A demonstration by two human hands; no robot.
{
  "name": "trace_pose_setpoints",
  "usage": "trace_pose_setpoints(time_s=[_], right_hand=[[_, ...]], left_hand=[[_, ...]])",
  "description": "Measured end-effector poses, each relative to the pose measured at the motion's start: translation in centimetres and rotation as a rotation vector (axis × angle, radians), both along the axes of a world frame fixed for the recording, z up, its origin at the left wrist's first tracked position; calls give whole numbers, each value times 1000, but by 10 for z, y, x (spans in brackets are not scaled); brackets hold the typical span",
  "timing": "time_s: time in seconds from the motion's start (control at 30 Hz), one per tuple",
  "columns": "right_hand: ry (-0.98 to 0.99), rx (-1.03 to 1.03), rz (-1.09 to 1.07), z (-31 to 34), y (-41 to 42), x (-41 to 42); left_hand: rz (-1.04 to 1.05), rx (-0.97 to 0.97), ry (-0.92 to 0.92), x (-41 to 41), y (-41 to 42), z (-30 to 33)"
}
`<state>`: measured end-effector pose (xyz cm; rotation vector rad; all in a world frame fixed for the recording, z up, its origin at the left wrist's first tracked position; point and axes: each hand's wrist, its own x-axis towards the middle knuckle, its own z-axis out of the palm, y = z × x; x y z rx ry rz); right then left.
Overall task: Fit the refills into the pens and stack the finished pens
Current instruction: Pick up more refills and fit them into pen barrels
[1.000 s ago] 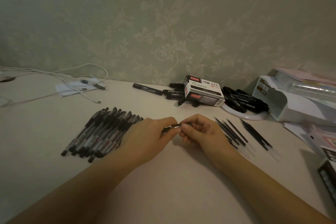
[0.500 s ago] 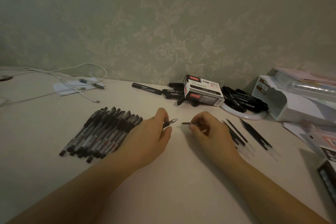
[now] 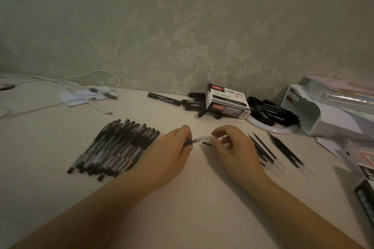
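My left hand (image 3: 170, 155) grips a pen (image 3: 194, 140) whose silver tip pokes out to the right past the thumb. My right hand (image 3: 234, 147) pinches a small dark piece (image 3: 206, 143), its end pointing left toward the pen tip, a short gap between them. A stack of finished black pens (image 3: 117, 145) lies to the left of my left hand. Loose refills (image 3: 263, 149) lie in a fan to the right of my right hand, with more refills (image 3: 285, 149) further right.
A black and white pen box (image 3: 227, 101) stands at the back among black markers (image 3: 271, 110), some on a white plate (image 3: 271, 128). White cables (image 3: 81, 91) and paper lie back left. A white organiser (image 3: 332, 111) and papers fill the right side.
The hands have drawn apart: they were joined on the pen, now the left keeps the pen and the right holds a small dark piece a little to the right.
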<state>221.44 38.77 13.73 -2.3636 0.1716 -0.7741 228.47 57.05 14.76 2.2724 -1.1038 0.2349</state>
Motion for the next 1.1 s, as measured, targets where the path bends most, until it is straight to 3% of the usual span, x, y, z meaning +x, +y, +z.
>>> trace_pose_setpoints(time_s=[0.17,0.53,0.87,1.1], right_hand=[[50,179,169,5,13,-2],[105,378,240,5,8,-2],[113,417,285,6,5,-3],[175,379,346,5,4,-4]], left_hand=[[-39,-18,-10,-1,-2,-1],[-111,-118,-2,4,-2,0],[-105,-92,52,-1,1,7],[-70,59,15,-6,3,15]])
